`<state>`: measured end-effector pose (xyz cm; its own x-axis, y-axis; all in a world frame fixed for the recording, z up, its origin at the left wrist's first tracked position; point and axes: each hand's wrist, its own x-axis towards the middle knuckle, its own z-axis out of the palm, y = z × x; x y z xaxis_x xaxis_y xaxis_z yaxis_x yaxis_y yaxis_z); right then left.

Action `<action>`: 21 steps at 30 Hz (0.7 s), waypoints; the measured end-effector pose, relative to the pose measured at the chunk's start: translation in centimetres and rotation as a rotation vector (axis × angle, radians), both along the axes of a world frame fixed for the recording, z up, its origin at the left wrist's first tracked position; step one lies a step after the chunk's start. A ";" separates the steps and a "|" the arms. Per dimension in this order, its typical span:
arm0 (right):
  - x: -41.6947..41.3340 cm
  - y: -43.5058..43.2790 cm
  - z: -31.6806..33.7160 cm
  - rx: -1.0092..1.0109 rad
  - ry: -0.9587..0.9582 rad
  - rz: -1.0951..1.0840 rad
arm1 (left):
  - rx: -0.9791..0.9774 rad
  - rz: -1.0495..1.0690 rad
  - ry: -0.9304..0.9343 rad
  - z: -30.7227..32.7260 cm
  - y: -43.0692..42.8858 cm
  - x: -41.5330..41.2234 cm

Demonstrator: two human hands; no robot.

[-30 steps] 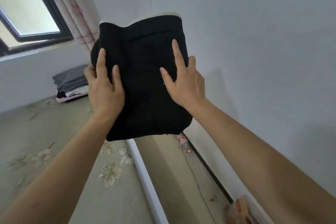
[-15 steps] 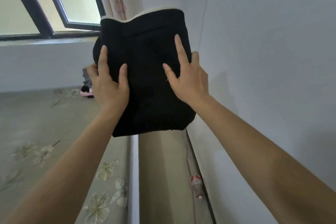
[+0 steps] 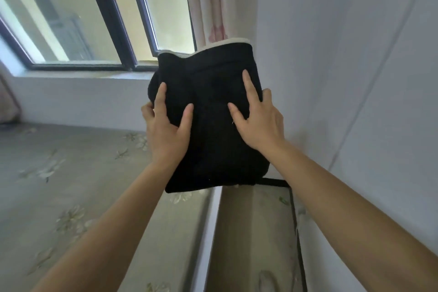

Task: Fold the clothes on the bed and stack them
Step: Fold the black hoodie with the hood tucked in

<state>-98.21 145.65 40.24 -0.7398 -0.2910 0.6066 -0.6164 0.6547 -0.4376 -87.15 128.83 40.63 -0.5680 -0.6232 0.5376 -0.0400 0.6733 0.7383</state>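
- Bed (image 3: 71, 185): grey floral sheet, nothing lying on the part in view.
- Wall (image 3: 355, 78): plain, to the right of the bed, with a strip of floor between.
- Window (image 3: 94, 19): dark frame, past the bed's far end.
- Curtain (image 3: 208, 0): pink check, hanging at the bed's far right corner.
- Folded black garment (image 3: 213, 149): pale trim on top, held in the air over the bed's right edge.
- Left hand (image 3: 167, 130), right hand (image 3: 260, 123): each grip closed on one side of the garment, thumb and forefinger on the near face and the other fingers round the edge.
- Step, as judged: folding is done and the garment is being carried. No stack is in view.
- Next move, as judged: find the stack and lower the garment flat onto it with the fold kept.
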 end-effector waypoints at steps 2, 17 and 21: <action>-5.5 -3.4 -1.3 0.003 -0.029 0.097 | -0.012 0.055 -0.017 -0.9 -2.5 -4.3; -26.2 -33.2 -3.6 0.263 -0.235 0.695 | 0.187 0.717 0.017 -6.2 -23.0 -18.8; -30.9 -39.5 -6.2 0.370 -0.354 0.760 | 0.289 0.767 0.026 -10.1 -28.5 -23.6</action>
